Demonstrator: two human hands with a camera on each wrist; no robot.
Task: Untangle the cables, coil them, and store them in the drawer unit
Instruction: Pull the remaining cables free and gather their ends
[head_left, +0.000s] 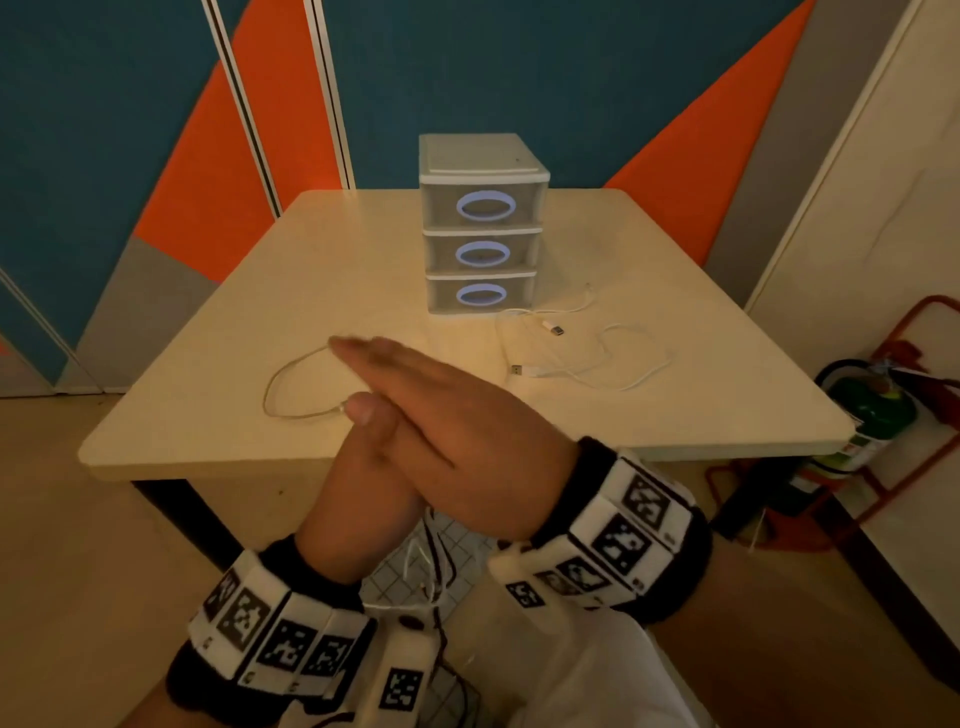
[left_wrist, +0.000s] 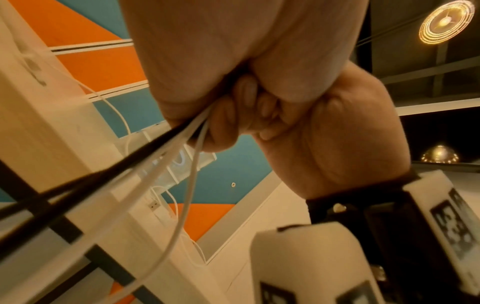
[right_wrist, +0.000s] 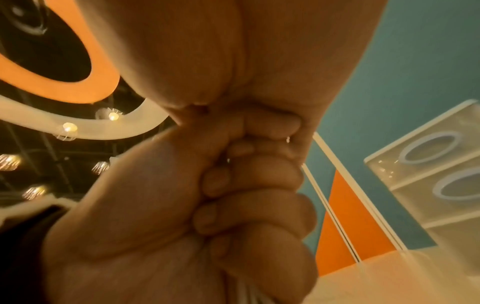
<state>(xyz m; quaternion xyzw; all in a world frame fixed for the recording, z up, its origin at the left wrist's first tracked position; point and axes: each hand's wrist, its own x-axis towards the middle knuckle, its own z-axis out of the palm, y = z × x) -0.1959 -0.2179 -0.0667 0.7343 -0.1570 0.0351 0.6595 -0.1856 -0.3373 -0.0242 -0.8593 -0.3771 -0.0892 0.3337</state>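
Note:
My left hand (head_left: 358, 467) is in front of the table's near edge, fingers curled round a bundle of black and white cables (head_left: 427, 551) that hangs below it; the bundle (left_wrist: 192, 176) shows close in the left wrist view. My right hand (head_left: 457, 415) lies flat across the left hand with straight fingers, hiding the left fingers. The white three-drawer unit (head_left: 483, 223) stands at the table's middle back, all drawers shut. A pale cable loop (head_left: 266, 395) lies left of my hands. More white cables with USB plugs (head_left: 557, 330) lie right of the unit.
The cream table (head_left: 208, 338) has rounded corners and a dark leg beneath. A green fire extinguisher (head_left: 872, 410) in a red stand sits on the floor at the table's right. Blue and orange wall panels close off the back.

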